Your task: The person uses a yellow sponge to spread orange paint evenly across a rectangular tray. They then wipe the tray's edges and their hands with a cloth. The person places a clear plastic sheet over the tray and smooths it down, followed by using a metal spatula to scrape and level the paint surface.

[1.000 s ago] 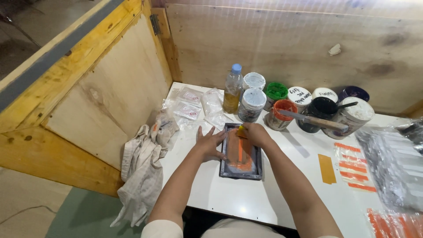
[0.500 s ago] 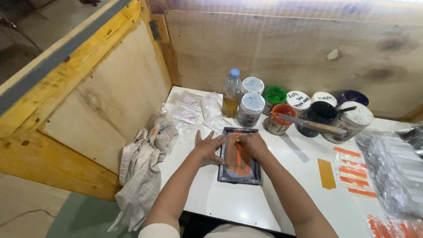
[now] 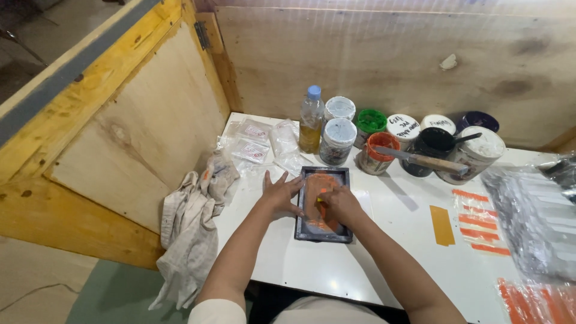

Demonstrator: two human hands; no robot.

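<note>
On smooth white table (image 3: 384, 264), both hands press a dark rectangular frame (image 3: 324, 231).

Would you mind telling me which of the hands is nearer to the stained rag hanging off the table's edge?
Left. The left hand rests on the left edge of the dark frame, on the side towards the rag. The right hand is over the frame's orange middle, farther away.
</note>
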